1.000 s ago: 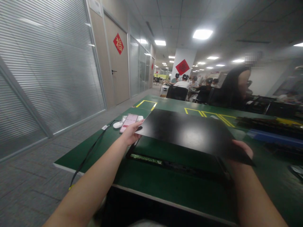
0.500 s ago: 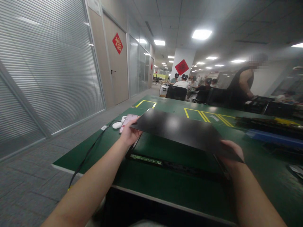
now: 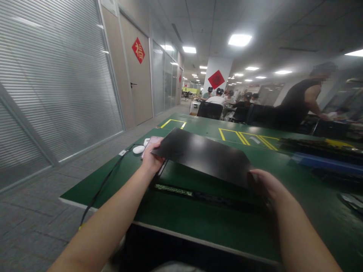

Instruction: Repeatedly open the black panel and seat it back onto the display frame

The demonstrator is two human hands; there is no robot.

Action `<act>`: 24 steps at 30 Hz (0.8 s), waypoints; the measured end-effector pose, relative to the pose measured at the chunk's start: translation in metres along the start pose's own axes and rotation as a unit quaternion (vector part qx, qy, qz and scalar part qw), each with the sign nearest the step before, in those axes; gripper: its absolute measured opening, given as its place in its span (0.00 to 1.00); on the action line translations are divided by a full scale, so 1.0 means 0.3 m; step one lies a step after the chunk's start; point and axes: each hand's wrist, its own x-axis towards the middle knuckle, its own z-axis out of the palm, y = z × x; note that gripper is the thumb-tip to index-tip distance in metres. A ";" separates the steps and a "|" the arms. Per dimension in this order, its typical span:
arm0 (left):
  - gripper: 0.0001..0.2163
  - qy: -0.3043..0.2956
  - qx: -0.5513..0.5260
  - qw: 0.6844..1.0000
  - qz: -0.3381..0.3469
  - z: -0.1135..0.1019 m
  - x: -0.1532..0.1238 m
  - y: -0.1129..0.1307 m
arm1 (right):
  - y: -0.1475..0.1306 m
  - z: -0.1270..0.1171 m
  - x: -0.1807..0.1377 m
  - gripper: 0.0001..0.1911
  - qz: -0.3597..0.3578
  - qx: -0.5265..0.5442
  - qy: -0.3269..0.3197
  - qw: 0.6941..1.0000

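Note:
A thin, glossy black panel [image 3: 204, 155] is held up in both hands, tilted above the green table. My left hand [image 3: 152, 156] grips its left edge, with the fingers partly hidden underneath. At the opposite end, my right hand [image 3: 265, 185] is closed on the right edge, thumb on top. Beneath the panel a dark strip with a green circuit board [image 3: 173, 190] lies along the table, and a narrow edge of something runs back from it under the left hand. The panel hides most of what is below it.
On the green table [image 3: 113, 189], a phone [image 3: 155, 139] and a white rounded object [image 3: 138, 149] are beside my left hand, near a black cable [image 3: 106, 181]. Yellow tape marks [image 3: 244, 138] cross the far side. Dark parts and a blue item [image 3: 320, 162] are at right. A person [image 3: 300, 94] leans over behind.
My right hand has moved left and slightly up, tilting and shifting the panel a little leftward. The person in the background has leaned further right. The camera view has shifted slightly.

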 end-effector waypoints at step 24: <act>0.14 -0.022 0.015 0.998 0.059 0.010 -0.011 0.004 | -0.013 0.018 -0.001 0.18 -0.167 -0.036 0.175 0.970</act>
